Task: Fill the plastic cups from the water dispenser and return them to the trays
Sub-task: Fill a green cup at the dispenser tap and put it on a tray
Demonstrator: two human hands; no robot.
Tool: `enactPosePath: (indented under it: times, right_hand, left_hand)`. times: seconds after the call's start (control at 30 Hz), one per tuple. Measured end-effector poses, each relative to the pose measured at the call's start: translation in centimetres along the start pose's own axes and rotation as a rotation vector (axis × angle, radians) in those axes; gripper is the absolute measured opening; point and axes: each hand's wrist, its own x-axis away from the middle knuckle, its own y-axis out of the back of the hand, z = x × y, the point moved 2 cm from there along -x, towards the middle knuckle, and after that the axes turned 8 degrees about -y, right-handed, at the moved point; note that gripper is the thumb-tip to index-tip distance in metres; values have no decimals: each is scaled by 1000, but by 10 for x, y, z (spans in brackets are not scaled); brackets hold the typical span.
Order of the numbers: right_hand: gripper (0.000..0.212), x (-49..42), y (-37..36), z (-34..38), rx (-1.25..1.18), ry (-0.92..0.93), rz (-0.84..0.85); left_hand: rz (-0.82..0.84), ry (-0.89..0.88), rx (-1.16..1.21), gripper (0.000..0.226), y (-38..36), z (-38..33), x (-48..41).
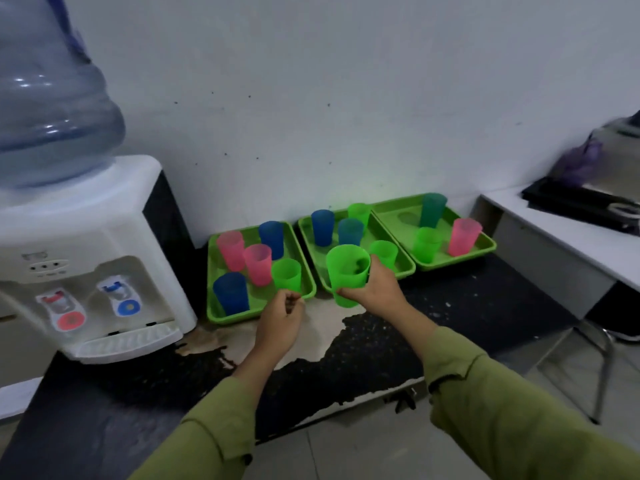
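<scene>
At a dark, worn counter (450, 306) set against a pale wall, we see a person in olive-green sleeves handling plastic cups beside a water dispenser (86, 271). The right hand (375, 289) is wrapped around a bright green cup (346, 271), thumb near its base and fingers round the far side, holding it upright and lifted just in front of the near edge of the middle tray (405, 270); we cannot tell whether the cup holds any water. The left hand (280, 320) hovers empty just near of the left tray (214, 317), its fingers loosely curled with a small gap at the tips, gripping nothing. Three green trays stand side by side along the wall. The left tray carries two pink cups (258, 263), two blue cups (231, 292) and one small green cup (286, 273). The middle tray holds two blue cups and two green ones, and the right tray (485, 245) holds a teal cup (432, 209), a green cup and a pink cup. The dispenser sits at the left end of the counter, a large blue water bottle (52, 98) on top, its red tap (57, 303) and blue tap (119, 292) facing us above a white drip tray. A white desk (561, 233) stands at the far right.
</scene>
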Motion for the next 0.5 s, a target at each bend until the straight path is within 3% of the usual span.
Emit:
enactPosePath:
  times: [0.27, 0.5]
  right_hand:
    - [71, -88, 61, -26, 58, -5, -100]
    - [67, -182, 109, -40, 86, 32, -72]
  left_hand:
    - [-2, -97, 44, 4, -72, -40, -95]
    - [-29, -92, 89, 12, -134, -58, -189]
